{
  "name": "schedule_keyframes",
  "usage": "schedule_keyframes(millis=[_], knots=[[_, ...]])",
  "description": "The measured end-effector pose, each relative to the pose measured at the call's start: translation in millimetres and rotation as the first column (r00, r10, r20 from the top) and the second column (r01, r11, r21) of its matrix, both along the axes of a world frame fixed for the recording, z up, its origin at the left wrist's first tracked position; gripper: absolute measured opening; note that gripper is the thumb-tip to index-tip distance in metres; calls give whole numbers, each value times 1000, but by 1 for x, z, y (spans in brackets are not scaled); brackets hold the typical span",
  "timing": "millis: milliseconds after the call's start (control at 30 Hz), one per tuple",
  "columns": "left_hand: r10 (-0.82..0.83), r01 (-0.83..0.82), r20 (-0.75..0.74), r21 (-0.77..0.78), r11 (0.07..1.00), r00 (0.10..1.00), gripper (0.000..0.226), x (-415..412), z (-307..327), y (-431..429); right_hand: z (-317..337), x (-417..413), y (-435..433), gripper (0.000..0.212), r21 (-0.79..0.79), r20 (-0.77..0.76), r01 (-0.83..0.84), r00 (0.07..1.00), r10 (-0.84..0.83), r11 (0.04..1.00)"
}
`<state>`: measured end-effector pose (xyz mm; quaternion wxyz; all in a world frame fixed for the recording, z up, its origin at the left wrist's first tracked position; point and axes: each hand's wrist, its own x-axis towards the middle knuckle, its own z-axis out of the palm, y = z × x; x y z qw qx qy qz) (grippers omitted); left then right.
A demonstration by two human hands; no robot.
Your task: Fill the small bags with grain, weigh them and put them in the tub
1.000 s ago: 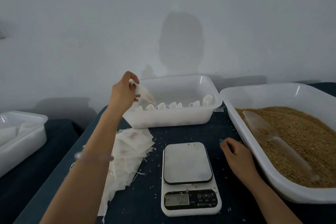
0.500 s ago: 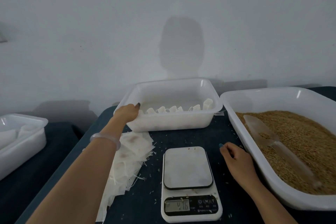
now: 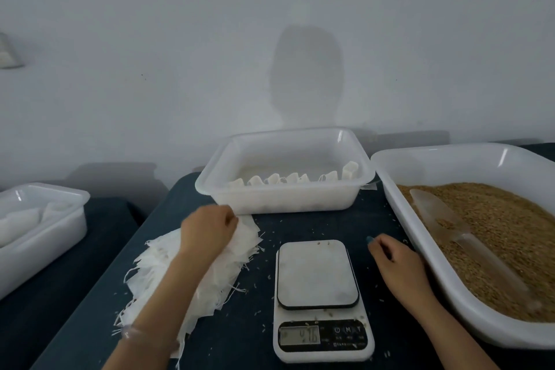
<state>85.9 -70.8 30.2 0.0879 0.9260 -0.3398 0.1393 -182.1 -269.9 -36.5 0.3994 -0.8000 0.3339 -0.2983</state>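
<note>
Three white tubs, one scale, one scoop, two hands in view.

Far-left tub (image 3: 45, 219): stood apart from the bench (image 3: 315, 225), with two or three white folded pieces inside; too blurred to count surely.

Empty bags (image 3: 162, 273): one loose fanned pile on the left part of the bench, strings trailing; too many overlapped to count.

Left hand (image 3: 207, 231): lay on the far end of that pile, fingers curled and pinching the top bag's edge. One clear bracelet (image 3: 144, 333) on the wrist.

Middle tub (image 3: 285, 198): at the back of the bench, just beyond the pile. One row of filled bags (image 3: 274, 179) stood along its near wall, about seven.

Scale (image 3: 318, 294): one, front centre, platform bare but for a few stray grains. Display lit, digits blurred.

Right hand (image 3: 396, 264): rested on the bench between scale and large tub, fingers loosely bent, grasping nothing.

Large tub (image 3: 450, 159): at right, holding brown grain (image 3: 504, 237). One clear scoop (image 3: 441, 219) lay on the grain.
</note>
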Motion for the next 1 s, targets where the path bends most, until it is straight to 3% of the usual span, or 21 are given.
schedule_keyframes(millis=[100,200,300,467,633,1000], knots=[[-89,91,-22,93,991,996,31,-9,-19,5,-1,-1,0,34,-3,-8,3,1000,-3,1000],[-83,83,-6,116,990,997,36,-10,-26,9,-1,-2,-1,35,-7,-9,5,1000,-5,1000],[-33,33,-51,-6,999,998,24,-12,-21,9,-2,-2,0,34,-5,-7,4,1000,-4,1000],[-43,32,-92,-120,992,995,28,-7,-18,16,-2,-1,-1,34,-16,-13,9,1000,-9,1000],[-113,49,-127,-422,905,985,18,-1,-8,19,-2,-2,-1,34,-13,-7,4,1000,-4,1000],[-111,-62,-306,-504,861,945,11,7,-2,23,-3,-2,-2,33,5,-11,2,1000,-2,1000]])
